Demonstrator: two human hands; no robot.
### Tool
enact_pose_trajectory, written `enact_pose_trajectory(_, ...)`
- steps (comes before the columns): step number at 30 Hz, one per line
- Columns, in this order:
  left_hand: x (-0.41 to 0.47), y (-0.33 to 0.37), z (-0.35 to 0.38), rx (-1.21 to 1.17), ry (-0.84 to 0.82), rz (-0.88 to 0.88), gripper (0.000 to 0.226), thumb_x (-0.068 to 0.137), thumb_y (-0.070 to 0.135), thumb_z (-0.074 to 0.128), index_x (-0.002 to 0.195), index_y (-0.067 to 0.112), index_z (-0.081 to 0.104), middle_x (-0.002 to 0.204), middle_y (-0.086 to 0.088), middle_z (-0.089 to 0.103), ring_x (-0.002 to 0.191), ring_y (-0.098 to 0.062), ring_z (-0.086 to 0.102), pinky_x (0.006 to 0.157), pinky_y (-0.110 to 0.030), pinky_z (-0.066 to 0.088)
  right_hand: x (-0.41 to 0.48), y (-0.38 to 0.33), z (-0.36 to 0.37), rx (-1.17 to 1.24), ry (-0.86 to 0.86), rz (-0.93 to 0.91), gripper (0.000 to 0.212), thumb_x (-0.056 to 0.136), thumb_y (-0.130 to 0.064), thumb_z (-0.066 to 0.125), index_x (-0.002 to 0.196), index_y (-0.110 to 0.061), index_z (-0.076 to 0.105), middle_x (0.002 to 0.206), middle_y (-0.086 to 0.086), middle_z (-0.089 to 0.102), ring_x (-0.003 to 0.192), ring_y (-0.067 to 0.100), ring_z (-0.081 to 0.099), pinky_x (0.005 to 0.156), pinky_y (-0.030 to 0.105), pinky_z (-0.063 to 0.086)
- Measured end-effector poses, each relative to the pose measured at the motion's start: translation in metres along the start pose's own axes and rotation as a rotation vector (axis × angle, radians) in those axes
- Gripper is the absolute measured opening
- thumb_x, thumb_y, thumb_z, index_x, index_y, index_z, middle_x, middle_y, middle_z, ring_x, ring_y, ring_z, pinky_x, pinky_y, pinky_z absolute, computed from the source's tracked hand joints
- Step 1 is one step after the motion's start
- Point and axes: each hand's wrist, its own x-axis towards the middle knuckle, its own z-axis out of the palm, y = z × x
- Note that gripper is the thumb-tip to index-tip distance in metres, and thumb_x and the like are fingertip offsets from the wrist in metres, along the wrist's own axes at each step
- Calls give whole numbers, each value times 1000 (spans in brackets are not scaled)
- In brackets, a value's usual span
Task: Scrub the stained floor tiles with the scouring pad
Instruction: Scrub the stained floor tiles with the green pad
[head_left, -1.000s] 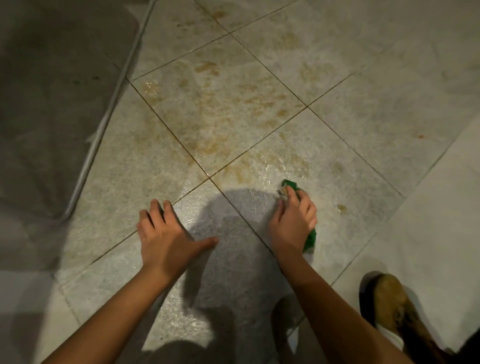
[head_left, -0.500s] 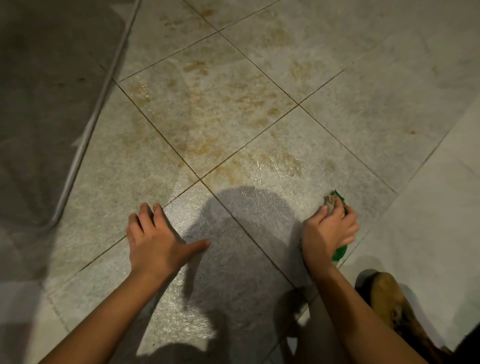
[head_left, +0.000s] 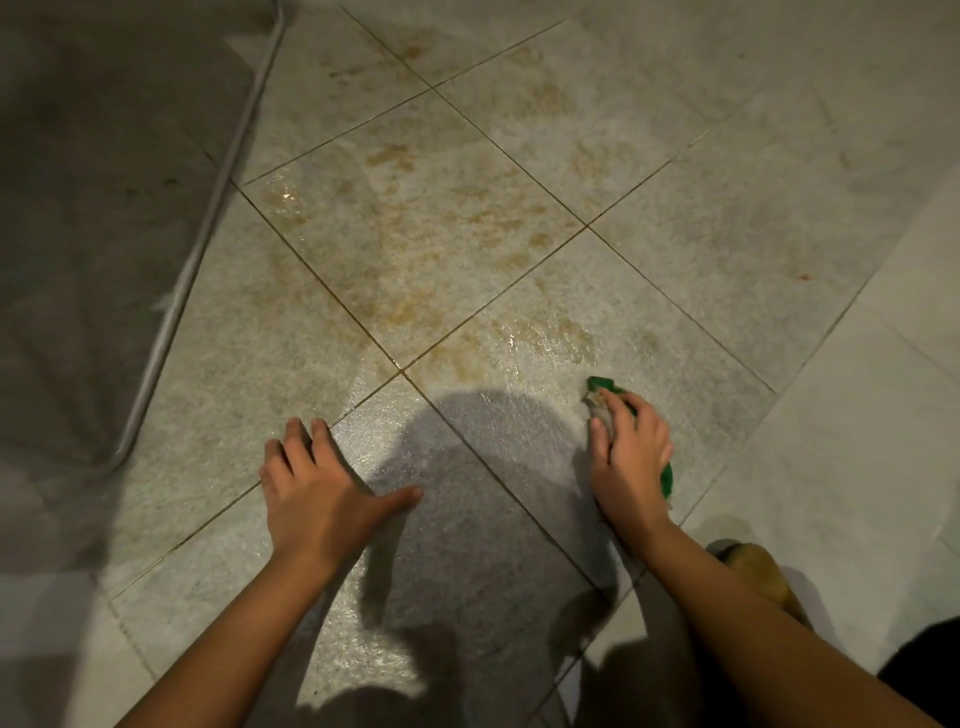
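A metal tube (head_left: 208, 223) lies left, a brown shoe (head_left: 756, 571) lower right.

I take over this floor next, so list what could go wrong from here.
1. The left hand rests flat on a wet, glossy tile and seems to bear weight; it could slip.
2. The person's shadow covers the floor beside the scouring pad that the right hand grips, so faint stains there may be missed.
3. The heaviest brown stains lie on the tile farther out; reaching them likely means leaning further over wet floor.
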Motion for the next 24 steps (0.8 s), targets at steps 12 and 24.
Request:
enact_pose_trajectory(12, 17, -36, -30, 6, -104, -105, 114, 65, 73, 64, 147, 12, 13, 153, -11, 9, 137, -35, 13, 109, -46, 29, 17, -85, 51, -35, -7, 59, 38, 94, -22, 36, 122, -4, 54, 124, 18, 51, 110, 34, 43, 93, 47, 31)
enact_pose_trajectory(24, 10, -46, -21, 58, 7, -23, 111, 67, 78, 55, 146, 12, 15, 154, -10, 13, 137, -33, 18, 107, -43, 32, 17, -120, 71, -87, -43, 8, 36, 97, -19, 39, 130, -9, 47, 134, 12, 43, 120, 28, 34, 101, 39, 20)
